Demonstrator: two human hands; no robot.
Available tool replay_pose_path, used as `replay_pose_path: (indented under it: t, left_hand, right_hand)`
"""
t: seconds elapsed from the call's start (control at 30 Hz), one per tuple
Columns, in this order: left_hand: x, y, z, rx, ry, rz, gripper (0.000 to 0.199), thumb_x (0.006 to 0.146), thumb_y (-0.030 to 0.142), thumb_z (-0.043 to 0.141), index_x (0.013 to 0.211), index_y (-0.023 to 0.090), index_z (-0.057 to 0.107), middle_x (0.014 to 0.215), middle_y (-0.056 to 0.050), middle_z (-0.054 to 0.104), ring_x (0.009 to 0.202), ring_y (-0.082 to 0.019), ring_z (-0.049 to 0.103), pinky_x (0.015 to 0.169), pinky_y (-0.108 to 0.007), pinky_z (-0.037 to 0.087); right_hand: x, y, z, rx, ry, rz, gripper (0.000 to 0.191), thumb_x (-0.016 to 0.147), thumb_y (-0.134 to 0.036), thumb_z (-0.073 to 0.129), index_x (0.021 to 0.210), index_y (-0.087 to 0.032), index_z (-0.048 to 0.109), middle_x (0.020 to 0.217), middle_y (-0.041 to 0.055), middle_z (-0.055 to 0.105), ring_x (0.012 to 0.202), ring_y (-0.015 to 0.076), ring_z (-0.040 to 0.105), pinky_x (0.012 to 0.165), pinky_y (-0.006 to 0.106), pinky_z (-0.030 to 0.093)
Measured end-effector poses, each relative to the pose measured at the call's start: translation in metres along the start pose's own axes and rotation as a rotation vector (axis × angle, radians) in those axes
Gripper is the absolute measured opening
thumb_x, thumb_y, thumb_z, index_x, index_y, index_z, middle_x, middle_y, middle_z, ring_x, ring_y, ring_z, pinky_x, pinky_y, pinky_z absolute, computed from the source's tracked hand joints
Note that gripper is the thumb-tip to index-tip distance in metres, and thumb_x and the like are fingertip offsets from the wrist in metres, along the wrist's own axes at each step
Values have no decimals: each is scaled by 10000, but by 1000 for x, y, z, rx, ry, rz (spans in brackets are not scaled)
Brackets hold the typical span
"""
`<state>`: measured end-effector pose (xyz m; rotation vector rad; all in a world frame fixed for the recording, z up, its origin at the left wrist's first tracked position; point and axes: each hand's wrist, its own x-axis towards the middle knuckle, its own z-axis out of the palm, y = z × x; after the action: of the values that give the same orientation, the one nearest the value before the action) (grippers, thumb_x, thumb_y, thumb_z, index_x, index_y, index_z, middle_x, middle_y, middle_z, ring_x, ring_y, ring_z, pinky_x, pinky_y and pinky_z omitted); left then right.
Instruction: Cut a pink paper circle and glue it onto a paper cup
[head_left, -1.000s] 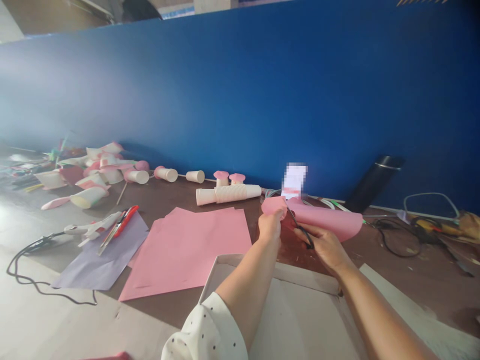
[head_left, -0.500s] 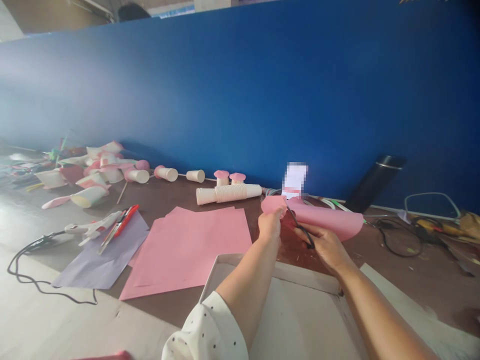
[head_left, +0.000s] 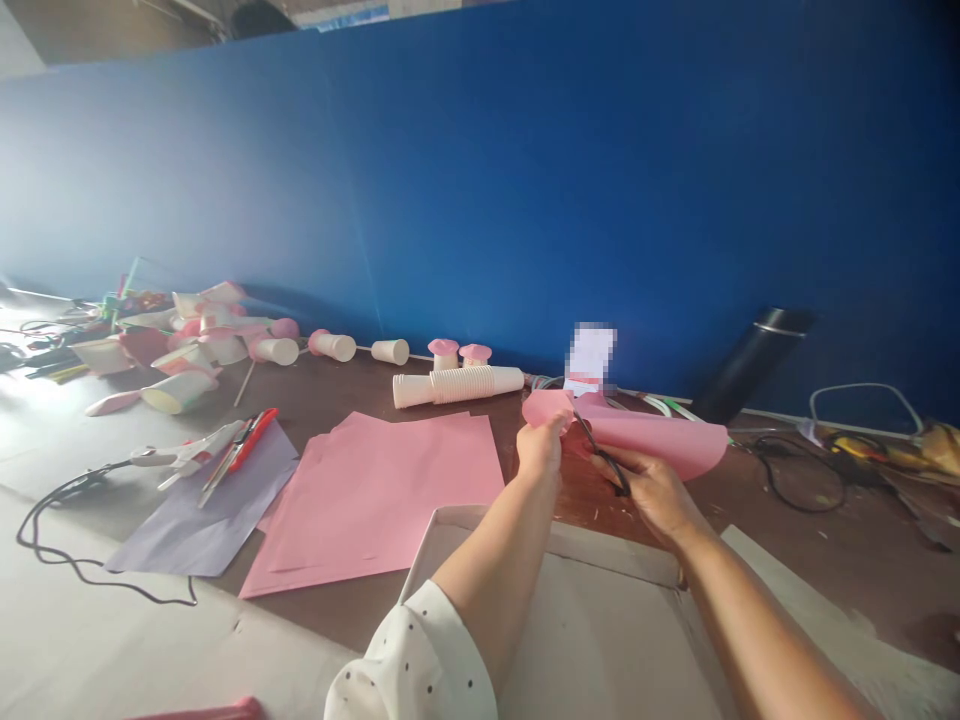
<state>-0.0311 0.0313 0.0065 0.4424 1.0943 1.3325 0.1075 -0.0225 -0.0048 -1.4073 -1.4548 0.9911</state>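
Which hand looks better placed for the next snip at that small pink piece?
Probably the right hand: it holds the scissors, blades reaching up beside the pink piece. The left hand grips that piece, so it seems better suited to steadying.

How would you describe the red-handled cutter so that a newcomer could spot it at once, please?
In front of the blue wall, find the pink sheets; left of them lies a purple sheet. The cutter rests slantwise on it, its red handle unlike the white, corded tool beside it.
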Motion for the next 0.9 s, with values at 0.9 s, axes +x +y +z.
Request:
replay_pose_path:
  t: [0.9]
  left_hand:
    - [2,2,-3,55,9,0,220,599,277,761,721,121,665,669,-40,618,574,-126,545,549,-248,408]
  right_hand:
    - [2,10,1,48,19,7,563,696,-533,732,1159,-212,712,685,-19,602,605,114,450,522,232,329]
